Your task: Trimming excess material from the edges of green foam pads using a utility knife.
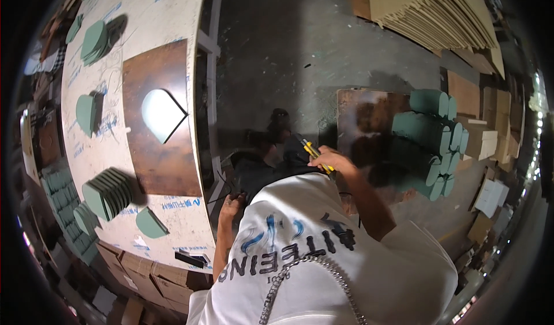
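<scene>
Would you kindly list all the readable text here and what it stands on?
I leave the wording uncopied; lettering stands as follows.
White shirt: large dark letters across the chest, smaller ones nearby.
White table: blue printed marks, repeated; many too small to read.
Yellow-and-black tool in the right hand: no lettering I can make out.
</scene>
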`<act>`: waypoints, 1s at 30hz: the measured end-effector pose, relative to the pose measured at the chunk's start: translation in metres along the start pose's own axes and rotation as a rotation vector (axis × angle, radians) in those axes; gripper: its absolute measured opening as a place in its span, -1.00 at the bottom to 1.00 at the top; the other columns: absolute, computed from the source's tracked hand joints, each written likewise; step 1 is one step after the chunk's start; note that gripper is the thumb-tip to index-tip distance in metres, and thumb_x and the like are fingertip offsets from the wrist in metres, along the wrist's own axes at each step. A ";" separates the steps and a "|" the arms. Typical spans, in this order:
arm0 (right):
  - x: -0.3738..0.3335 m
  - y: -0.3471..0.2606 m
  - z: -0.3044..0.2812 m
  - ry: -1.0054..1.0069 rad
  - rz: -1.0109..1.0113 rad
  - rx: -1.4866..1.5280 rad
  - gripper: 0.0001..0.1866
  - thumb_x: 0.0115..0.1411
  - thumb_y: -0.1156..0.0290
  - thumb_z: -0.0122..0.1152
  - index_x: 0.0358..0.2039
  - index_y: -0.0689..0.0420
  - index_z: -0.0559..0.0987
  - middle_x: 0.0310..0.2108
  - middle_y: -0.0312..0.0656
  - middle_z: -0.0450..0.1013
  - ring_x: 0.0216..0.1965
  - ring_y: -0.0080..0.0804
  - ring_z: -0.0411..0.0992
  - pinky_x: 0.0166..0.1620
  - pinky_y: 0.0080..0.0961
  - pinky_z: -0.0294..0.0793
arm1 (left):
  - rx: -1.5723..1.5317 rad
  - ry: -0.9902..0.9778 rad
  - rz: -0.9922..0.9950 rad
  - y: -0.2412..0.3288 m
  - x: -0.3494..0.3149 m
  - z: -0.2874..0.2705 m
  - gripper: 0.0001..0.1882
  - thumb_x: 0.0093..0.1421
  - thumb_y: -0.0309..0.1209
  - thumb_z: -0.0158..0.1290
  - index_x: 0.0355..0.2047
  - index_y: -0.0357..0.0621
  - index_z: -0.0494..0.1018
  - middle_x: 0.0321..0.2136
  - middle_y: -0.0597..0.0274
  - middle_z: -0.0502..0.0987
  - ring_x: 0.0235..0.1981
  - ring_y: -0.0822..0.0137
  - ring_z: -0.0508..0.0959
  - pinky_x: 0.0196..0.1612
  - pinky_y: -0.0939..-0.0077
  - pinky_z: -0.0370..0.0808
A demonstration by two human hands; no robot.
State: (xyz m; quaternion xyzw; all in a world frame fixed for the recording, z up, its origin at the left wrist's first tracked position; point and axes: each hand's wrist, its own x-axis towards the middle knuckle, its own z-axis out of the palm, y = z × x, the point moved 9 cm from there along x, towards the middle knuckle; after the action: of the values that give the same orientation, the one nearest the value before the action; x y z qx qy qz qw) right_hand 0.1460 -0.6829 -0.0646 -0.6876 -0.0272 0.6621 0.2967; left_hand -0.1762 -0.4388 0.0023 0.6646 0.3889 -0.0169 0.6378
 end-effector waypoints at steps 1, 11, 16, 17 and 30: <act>-0.009 -0.010 0.007 -0.067 -0.076 -0.022 -0.75 0.08 0.30 0.50 -0.40 0.15 0.60 -0.58 -0.29 0.47 -0.55 -0.51 0.42 -0.46 -0.50 0.35 | -0.037 -0.054 -0.261 -0.021 -0.010 -0.002 -0.87 0.35 -0.49 0.08 -0.19 -0.21 0.62 -0.38 0.36 0.60 -0.37 0.45 0.50 -0.20 0.50 0.49; -0.075 0.001 0.023 -0.033 0.090 -0.200 -0.79 0.15 0.29 0.45 -0.41 0.13 0.61 -0.59 -0.36 0.47 -0.58 -0.55 0.40 -0.46 -0.48 0.40 | -0.052 -0.296 -0.522 -0.091 -0.017 0.009 -0.79 0.28 -0.32 0.14 -0.36 -0.25 0.58 -0.42 0.27 0.58 -0.35 0.45 0.46 -0.22 0.42 0.46; -0.063 -0.051 0.030 0.248 -0.008 -0.023 -0.64 0.46 0.09 0.10 -0.13 0.17 0.56 -0.56 -0.31 0.48 -0.64 -0.61 0.36 -0.55 -0.59 0.35 | 0.036 -0.558 -0.521 -0.060 -0.018 0.027 -0.66 0.21 -0.21 0.18 -0.22 -0.28 0.62 -0.20 0.01 0.68 -0.11 0.26 0.62 -0.01 0.42 0.51; -0.046 -0.072 0.035 0.261 -0.041 -0.095 -0.56 0.51 0.01 -0.02 -0.08 0.17 0.54 -0.55 -0.31 0.46 -0.66 -0.62 0.33 -0.57 -0.60 0.33 | 0.231 -0.657 -0.257 -0.064 -0.017 0.035 -0.62 0.26 -0.15 0.09 -0.11 -0.18 0.65 -0.11 0.01 0.69 -0.08 0.10 0.64 0.06 0.29 0.50; 0.104 -0.362 0.150 0.080 -0.785 -0.116 -0.58 0.47 0.23 0.08 0.22 0.20 0.47 -0.30 -0.16 0.54 -0.33 -0.54 0.43 -0.23 -0.47 0.49 | 0.894 0.842 0.358 0.122 0.234 -0.277 0.01 0.09 0.28 0.26 0.43 0.09 0.24 0.49 -0.13 0.00 0.46 -0.25 0.05 0.42 -0.27 0.09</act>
State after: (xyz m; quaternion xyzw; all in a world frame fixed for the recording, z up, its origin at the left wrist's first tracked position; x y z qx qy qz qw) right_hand 0.1485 -0.2843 0.0114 -0.6657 -0.3138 0.4686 0.4887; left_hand -0.0785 -0.0705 0.0345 0.8710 0.4445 0.1917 0.0845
